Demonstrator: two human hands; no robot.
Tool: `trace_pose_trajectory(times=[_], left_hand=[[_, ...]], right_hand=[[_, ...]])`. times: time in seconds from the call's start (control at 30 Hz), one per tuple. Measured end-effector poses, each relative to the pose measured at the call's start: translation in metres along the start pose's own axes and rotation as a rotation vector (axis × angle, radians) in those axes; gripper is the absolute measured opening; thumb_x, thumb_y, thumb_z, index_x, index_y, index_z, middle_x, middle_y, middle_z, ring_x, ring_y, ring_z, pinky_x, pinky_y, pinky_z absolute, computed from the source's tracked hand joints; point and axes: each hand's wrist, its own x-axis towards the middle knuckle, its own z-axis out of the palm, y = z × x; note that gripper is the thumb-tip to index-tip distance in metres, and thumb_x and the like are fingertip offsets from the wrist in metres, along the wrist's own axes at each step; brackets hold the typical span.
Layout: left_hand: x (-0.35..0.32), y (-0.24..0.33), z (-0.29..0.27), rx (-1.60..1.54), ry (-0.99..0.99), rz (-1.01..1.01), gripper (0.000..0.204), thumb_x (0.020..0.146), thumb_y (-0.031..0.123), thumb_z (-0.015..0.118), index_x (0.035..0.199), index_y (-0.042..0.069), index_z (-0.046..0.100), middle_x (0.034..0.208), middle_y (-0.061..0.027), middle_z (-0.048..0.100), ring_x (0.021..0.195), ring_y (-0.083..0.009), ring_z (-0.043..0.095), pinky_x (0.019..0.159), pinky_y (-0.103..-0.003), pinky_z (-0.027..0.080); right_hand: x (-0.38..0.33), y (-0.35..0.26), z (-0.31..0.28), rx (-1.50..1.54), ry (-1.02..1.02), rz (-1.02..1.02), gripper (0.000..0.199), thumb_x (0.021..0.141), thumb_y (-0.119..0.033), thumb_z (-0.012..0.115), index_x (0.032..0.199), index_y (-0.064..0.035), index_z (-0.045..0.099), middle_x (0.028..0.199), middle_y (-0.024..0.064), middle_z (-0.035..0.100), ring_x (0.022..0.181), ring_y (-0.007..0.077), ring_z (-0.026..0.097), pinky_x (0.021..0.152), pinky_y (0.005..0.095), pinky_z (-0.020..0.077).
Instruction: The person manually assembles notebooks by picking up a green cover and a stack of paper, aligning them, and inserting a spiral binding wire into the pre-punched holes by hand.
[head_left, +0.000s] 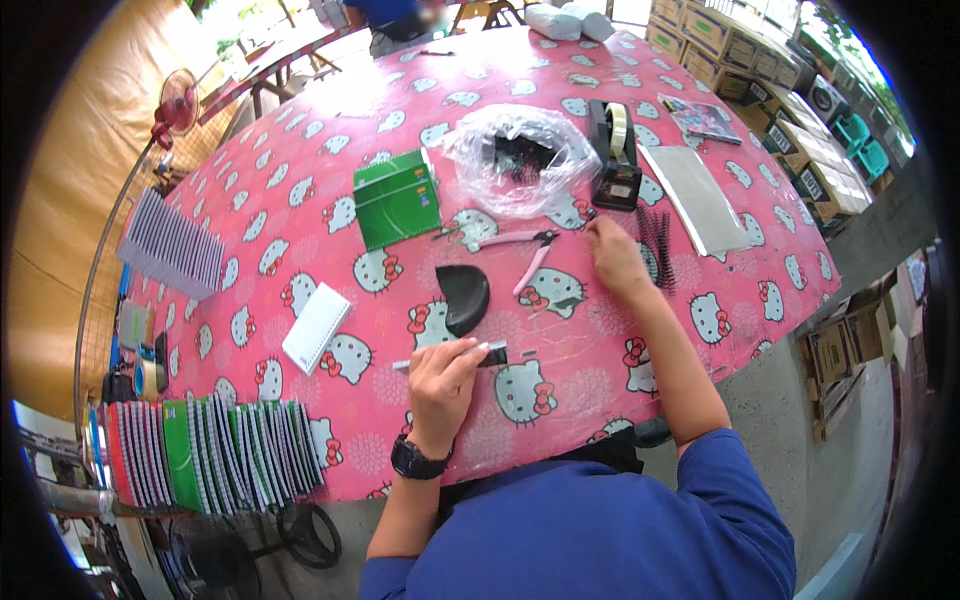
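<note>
My left hand is closed on a slim grey strip-like tool with a dark end, low over the pink cartoon-print tablecloth. Just beyond it lies a black curved pad. Farther right, my right hand has its fingers pinched together; what they hold, if anything, is too small to make out. Black spiral binding coils lie beside that hand. To its left rest pliers with pink handles, jaws toward the hand. A clear plastic bag with black pieces inside sits beyond the pliers.
A black tape dispenser and a plastic-wrapped sheet pack stand at right. Green notebooks and a white spiral pad lie left. Notebook rows line the left edge, near a white stack. Someone stands across the table.
</note>
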Motion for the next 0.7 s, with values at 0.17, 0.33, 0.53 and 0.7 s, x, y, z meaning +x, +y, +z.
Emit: trace_pose_trajectory(times=[0.17, 0.33, 0.53, 0.7], left_hand=[[-0.004, 0.001, -0.004, 0.023, -0.024, -0.150, 0.016, 0.075, 0.008, 0.071, 0.091, 0.007, 0.069, 0.085, -0.0053, 0.067, 0.077, -0.0212, 0.061, 0.074, -0.032, 0.041], [0.000, -0.001, -0.002, 0.017, -0.051, -0.109, 0.015, 0.075, 0.010, 0.072, 0.089, 0.008, 0.069, 0.084, -0.0051, 0.067, 0.079, -0.0214, 0.061, 0.075, -0.033, 0.042], [-0.001, 0.000, -0.001, 0.026, -0.033, -0.098, 0.014, 0.075, 0.012, 0.070, 0.088, 0.009, 0.068, 0.084, -0.0037, 0.065, 0.080, -0.0212, 0.060, 0.075, -0.034, 0.042], [-0.002, 0.001, -0.003, 0.019, -0.060, -0.119, 0.015, 0.074, 0.012, 0.071, 0.088, 0.009, 0.068, 0.084, -0.0037, 0.065, 0.081, -0.0214, 0.060, 0.075, -0.034, 0.042]], right_hand=[[-0.026, -0.086, -0.034, 0.539, -0.296, -0.159, 0.020, 0.091, -0.010, 0.054, 0.109, -0.0037, 0.061, 0.090, 0.0170, 0.063, 0.084, 0.0287, 0.063, 0.069, 0.0343, 0.0491], [-0.059, -0.116, -0.033, 0.588, -0.534, -0.270, 0.016, 0.085, -0.005, 0.063, 0.100, -0.0025, 0.065, 0.085, 0.0082, 0.061, 0.075, 0.0187, 0.057, 0.070, 0.0308, 0.0464], [-0.062, -0.115, -0.024, 0.590, -0.598, -0.383, 0.014, 0.086, -0.006, 0.061, 0.099, -0.0017, 0.064, 0.080, 0.0073, 0.063, 0.076, 0.0175, 0.058, 0.070, 0.0295, 0.0470], [-0.061, -0.114, -0.021, 0.679, -0.668, -0.228, 0.014, 0.090, -0.006, 0.056, 0.100, -0.0001, 0.062, 0.077, 0.0102, 0.064, 0.071, 0.0179, 0.061, 0.066, 0.0308, 0.0487]])
